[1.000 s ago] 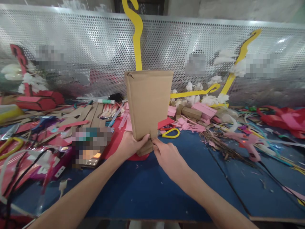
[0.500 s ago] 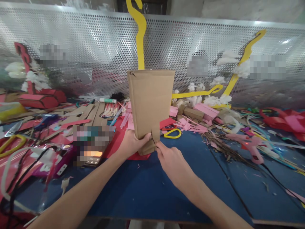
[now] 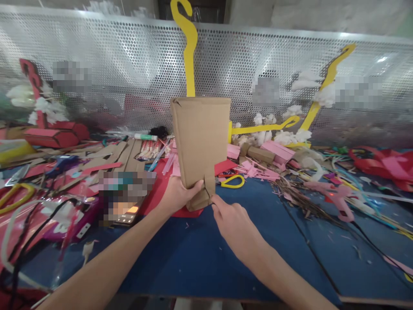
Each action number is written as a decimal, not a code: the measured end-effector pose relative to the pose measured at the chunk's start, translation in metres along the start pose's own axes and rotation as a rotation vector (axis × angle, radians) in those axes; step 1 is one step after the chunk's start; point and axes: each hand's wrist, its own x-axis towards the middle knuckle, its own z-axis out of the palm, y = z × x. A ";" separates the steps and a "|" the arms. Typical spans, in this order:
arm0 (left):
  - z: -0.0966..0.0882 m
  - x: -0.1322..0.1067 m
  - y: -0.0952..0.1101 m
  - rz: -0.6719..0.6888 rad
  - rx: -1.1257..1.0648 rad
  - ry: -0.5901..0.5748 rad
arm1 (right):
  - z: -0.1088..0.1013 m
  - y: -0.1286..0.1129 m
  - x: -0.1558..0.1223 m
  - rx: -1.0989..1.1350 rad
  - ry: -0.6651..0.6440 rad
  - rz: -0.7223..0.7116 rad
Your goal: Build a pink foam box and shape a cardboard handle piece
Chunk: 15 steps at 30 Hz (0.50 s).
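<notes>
- Since a second ago the right hand (image 3: 232, 217) has slid a little down and to the right along the bottom corner of the cardboard piece (image 3: 201, 137), and the piece has turned slightly, so its face looks narrower.
- Nearest the camera, both forearms reach out over a bare stretch of the blue tabletop (image 3: 200, 262).
- The left hand (image 3: 179, 197) is closed round the lower left edge of the cardboard piece, thumb across the front; it holds the piece upright and clear of the tabletop.
- The right hand has its fingertips pinched together on the small cut flap (image 3: 209, 189) at the bottom right corner.
- By its look the folded cardboard is light and fairly stiff, with a dry face that should not slip. It would crease if squeezed mid-panel, so the folded edges near the bottom are the firmer hold, and the flap looks liable to tear.
- Just behind the hands lie a red sheet (image 3: 158, 189) and yellow-handled scissors (image 3: 232, 181). To the right are a pink glue gun (image 3: 338, 200), its black cable (image 3: 309, 245) and loose scraps, which crowd any spot for laying the piece flat.
- Farther back are white fluff tufts (image 3: 290, 135), a red box (image 3: 53, 135) and yellow cut-outs (image 3: 190, 47) against the perforated metal panel (image 3: 112, 64).
</notes>
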 end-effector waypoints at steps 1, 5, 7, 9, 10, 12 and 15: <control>0.000 0.000 0.001 -0.010 0.004 0.000 | -0.002 0.000 0.001 0.004 -0.006 0.003; -0.001 0.000 0.005 -0.067 0.053 -0.010 | -0.007 -0.001 0.004 0.011 -0.033 0.012; -0.002 0.000 0.007 -0.080 0.066 -0.010 | -0.009 -0.001 0.006 0.015 -0.046 0.012; -0.002 0.000 0.008 -0.083 0.057 -0.012 | -0.010 -0.001 0.008 0.017 -0.049 0.007; -0.002 0.000 0.009 -0.082 0.047 -0.014 | -0.010 -0.001 0.009 0.018 -0.050 0.004; -0.002 -0.001 0.010 -0.079 0.021 -0.020 | -0.011 -0.002 0.012 0.020 -0.055 -0.003; -0.001 -0.002 0.009 -0.070 0.010 -0.017 | -0.012 -0.003 0.016 0.033 -0.059 -0.027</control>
